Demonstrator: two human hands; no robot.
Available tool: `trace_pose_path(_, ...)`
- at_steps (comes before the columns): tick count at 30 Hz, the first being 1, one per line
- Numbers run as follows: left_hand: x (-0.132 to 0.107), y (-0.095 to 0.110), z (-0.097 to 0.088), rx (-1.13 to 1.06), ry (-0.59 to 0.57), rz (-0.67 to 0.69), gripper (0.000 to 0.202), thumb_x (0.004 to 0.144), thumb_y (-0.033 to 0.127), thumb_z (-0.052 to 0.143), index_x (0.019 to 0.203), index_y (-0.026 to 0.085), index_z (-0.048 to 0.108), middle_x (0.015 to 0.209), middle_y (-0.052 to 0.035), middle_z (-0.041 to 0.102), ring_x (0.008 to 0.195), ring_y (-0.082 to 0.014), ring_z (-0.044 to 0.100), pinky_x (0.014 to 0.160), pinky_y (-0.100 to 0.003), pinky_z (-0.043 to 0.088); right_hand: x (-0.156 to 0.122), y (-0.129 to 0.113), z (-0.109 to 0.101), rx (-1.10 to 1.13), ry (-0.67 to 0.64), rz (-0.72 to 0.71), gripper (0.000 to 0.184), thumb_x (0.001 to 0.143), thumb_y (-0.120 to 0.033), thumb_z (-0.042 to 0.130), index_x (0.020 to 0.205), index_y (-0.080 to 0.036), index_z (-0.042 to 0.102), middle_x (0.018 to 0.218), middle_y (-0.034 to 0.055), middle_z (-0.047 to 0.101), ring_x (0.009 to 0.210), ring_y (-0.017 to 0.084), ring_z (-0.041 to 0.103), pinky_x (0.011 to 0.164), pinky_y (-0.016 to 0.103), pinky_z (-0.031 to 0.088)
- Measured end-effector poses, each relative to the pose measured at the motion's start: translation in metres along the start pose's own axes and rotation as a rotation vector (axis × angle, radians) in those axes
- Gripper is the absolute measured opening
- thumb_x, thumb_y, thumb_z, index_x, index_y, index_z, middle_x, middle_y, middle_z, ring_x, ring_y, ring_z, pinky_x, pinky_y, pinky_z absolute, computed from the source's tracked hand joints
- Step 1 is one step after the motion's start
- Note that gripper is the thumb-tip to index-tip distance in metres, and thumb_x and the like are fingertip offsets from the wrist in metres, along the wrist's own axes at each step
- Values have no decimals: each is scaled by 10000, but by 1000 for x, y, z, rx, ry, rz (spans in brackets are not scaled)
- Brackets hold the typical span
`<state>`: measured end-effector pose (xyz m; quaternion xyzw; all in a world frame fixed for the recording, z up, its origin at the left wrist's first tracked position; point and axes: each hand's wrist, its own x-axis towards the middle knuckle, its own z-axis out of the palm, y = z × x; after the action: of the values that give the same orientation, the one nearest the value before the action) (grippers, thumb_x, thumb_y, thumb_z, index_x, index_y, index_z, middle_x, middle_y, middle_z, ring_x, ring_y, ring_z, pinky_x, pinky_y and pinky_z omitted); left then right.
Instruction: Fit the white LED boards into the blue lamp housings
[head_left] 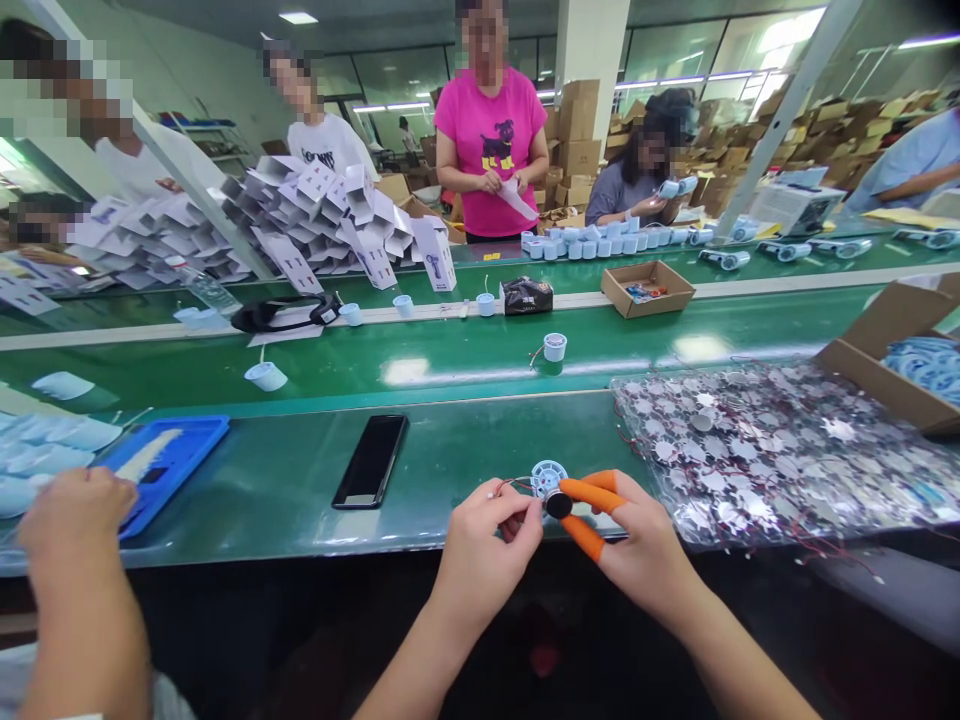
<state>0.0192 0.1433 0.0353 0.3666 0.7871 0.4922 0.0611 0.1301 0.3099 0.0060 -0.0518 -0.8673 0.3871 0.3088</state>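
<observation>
two hands together at green bench [255, 520] near edge: left hand [487, 555] pinching wired white vented disc [549, 479], right hand [641, 540] clamping its black core [558, 504] between orange finger cots [589, 495].

view: head-worn | faces forward and down | close above left hand [487, 560] and right hand [637, 540]

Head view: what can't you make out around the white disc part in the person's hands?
White slotted disc: lower side hidden by the left hand.
Black round piece: too small to identify; its join to the disc is hidden by the orange finger cots on the right hand.
Thin wires: their attachment point is too small to see.
Clear plastic bag: single parts blurred by glare and crowding.
</observation>
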Motion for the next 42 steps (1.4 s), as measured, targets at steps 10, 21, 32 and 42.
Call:
trace_pose_path(10,-12,-5,-9,39,-3,49,135,931,284,625,986,258,746,704,-17,561,578,-133,537,530,-263,466,-3,4,-1,-23,39,49,321,857,-195,702,1167,-274,716,949,52,673,816,201,659,697,324,564)
trace_pose_path(21,-19,-11,4,96,76,234,241,923,195,660,1145,246,740,684,40,449,534,-63,433,520,-193,390,-12,-9,-4,-24,3,-1,351,895,-152,671,1228,-259,661,1015,59,666,884,200,647,735,334,570)
trace_pose_path(32,-16,-12,-7,549,25,561,244,911,128,620,1137,186,691,753,-9,638,638,-136,565,598,-276,426,-12,-13,-6,-116,-64,-50,378,906,-136,649,1269,-243,653,1009,81,669,937,236,641,774,380,570)
trace_pose_path(42,-36,-6,-11,23,-204,419,182,913,94,545,905,197,695,731,-19,601,592,-110,568,538,-233,461,-14,-1,-8,-82,-82,152,285,882,-211,667,1162,-249,703,923,48,640,824,204,624,716,328,533)
